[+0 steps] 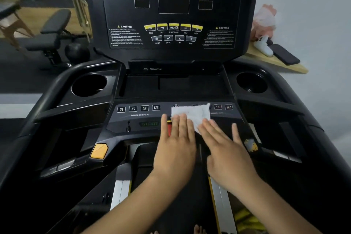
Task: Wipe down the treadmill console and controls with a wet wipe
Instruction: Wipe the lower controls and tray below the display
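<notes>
Home gym room, black treadmill console [173, 15] at twelve o'clock, padded weight bench [55, 23] at ten o'clock, black ball [77, 51] beside it (on dark floor matting [22, 74]), plush toy [264, 21] at two o'clock.

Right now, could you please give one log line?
left hand flat on wipe | right hand flat on wipe | wipe on button panel

Wet wipe [190, 114] lies on lower control panel [121, 122], incline keys [138, 108] to its L. L hand [175, 144] & R hand [225, 151] rest side by side on its near edge. Behind: tray [174, 85] btwn L cup holder [89, 84] & R cup holder [251, 82], then upright display console [173, 5].
</notes>
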`<action>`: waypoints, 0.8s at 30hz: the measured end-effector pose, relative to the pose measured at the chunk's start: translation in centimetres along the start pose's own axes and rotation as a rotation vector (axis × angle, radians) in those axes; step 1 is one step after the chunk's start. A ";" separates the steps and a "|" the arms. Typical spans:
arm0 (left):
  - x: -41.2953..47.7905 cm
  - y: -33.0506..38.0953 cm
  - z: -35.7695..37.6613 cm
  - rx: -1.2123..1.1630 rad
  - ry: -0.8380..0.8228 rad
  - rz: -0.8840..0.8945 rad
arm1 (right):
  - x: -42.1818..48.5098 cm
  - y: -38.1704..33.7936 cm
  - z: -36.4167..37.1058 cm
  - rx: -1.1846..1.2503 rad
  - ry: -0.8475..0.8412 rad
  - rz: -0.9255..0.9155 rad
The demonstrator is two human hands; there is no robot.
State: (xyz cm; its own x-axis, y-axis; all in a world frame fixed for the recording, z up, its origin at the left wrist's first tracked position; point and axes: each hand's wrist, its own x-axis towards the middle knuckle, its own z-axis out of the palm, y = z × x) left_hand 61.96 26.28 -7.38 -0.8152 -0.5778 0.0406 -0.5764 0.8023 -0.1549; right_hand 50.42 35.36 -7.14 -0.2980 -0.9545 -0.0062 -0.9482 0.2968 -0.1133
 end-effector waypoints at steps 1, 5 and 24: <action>-0.2 0.6 -0.1 -0.004 0.008 0.026 | -0.8 0.7 0.6 -0.027 0.027 0.002; 0.2 3.9 -0.2 0.038 0.047 0.168 | -3.0 3.8 2.0 -0.065 0.058 0.068; -0.9 1.0 -1.0 0.025 -0.024 0.212 | -2.0 -1.3 3.8 -0.056 0.106 0.084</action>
State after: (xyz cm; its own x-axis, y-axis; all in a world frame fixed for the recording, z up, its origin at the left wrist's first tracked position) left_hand 62.05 27.78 -6.60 -0.9163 -0.4001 -0.0195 -0.3902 0.9026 -0.1820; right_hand 52.65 36.82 -10.76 -0.3837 -0.9189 0.0918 -0.9232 0.3794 -0.0616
